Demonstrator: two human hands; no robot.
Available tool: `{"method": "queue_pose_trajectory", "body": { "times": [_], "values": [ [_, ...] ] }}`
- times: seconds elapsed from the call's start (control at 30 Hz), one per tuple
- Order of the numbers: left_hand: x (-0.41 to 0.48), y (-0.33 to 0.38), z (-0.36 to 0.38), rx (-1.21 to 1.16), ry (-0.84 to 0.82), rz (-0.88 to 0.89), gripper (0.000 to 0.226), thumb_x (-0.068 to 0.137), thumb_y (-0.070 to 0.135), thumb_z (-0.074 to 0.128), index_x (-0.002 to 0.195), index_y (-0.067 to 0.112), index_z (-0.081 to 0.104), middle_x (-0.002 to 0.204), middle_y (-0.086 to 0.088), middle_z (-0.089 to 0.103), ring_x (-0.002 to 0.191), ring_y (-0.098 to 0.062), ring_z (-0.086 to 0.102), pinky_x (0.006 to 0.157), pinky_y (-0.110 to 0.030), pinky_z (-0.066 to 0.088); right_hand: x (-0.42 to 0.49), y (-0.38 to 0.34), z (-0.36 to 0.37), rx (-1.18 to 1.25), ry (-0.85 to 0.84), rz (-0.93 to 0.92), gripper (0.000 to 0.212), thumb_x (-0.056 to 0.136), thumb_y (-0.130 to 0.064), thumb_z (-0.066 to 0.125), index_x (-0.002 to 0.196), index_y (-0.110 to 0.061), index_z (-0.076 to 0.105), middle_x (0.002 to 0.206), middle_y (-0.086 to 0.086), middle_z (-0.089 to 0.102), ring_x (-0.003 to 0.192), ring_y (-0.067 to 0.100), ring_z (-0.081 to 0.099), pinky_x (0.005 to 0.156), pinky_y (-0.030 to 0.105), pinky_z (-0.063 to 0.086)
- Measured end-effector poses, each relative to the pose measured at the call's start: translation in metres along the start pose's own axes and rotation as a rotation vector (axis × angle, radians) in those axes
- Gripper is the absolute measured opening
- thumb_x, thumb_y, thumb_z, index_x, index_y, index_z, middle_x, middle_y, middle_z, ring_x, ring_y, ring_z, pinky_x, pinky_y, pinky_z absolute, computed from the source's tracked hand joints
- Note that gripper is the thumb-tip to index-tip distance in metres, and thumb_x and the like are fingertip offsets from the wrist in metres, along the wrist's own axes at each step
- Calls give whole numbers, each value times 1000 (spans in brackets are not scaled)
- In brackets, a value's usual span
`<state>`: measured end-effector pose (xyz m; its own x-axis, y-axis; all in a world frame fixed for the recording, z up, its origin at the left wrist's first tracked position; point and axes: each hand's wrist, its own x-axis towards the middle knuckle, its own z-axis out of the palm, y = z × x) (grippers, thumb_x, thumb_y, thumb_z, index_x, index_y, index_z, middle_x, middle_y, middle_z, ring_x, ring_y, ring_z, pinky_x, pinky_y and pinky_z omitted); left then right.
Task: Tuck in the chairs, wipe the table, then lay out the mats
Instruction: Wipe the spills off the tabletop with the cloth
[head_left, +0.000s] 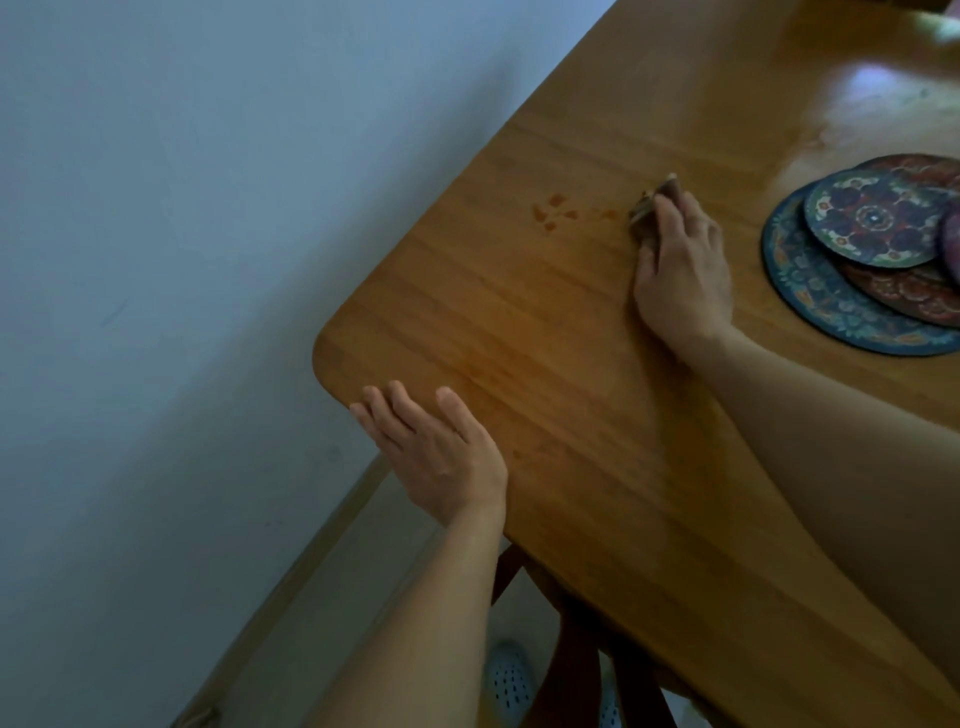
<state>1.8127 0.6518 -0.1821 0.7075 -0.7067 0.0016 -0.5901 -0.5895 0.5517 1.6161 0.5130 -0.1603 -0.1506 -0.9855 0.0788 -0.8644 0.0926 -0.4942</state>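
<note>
Cloth (649, 210) lies under your R hand (680, 270), fingers flat & close together, pressing it on table (519, 322) just R of reddish spots (553, 210). Your L hand (436, 452) rests at table's near edge, fingers straight, slightly spread. Mats (862, 244) overlap near R hand; chair (569, 623) under table.

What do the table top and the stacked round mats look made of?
Table top: wood, probably jointed strips, going by the parallel grain bands. It looks varnished and glossy, with bright glare at the far end. Round mats: thin and flat, with a matte printed floral pattern and a dark rim. Could be fabric-faced rubber or coated board; cannot tell.
</note>
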Motion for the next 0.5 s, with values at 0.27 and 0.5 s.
{"method": "queue_pose_trajectory", "body": {
  "times": [0.27, 0.5],
  "values": [
    [-2, 1, 2, 21, 30, 19, 68, 98, 48, 16, 152, 8, 25, 163, -9, 12, 150, -20, -1, 120, -39, 13, 77, -56, 42, 2, -100, -199, 54, 98, -24, 41, 151, -20, 30, 160, 4, 23, 144, 30, 26, 116, 43, 26],
    [0, -3, 2, -3, 37, 27, 69, 97, 48, 15, 151, 7, 28, 162, -10, 13, 150, -21, -1, 118, -30, 1, 34, -105, 68, 91, -332, -689, 49, 96, -18, 46, 144, -28, 45, 154, -9, 37, 139, 18, 36, 112, 38, 32]
  ]
}}
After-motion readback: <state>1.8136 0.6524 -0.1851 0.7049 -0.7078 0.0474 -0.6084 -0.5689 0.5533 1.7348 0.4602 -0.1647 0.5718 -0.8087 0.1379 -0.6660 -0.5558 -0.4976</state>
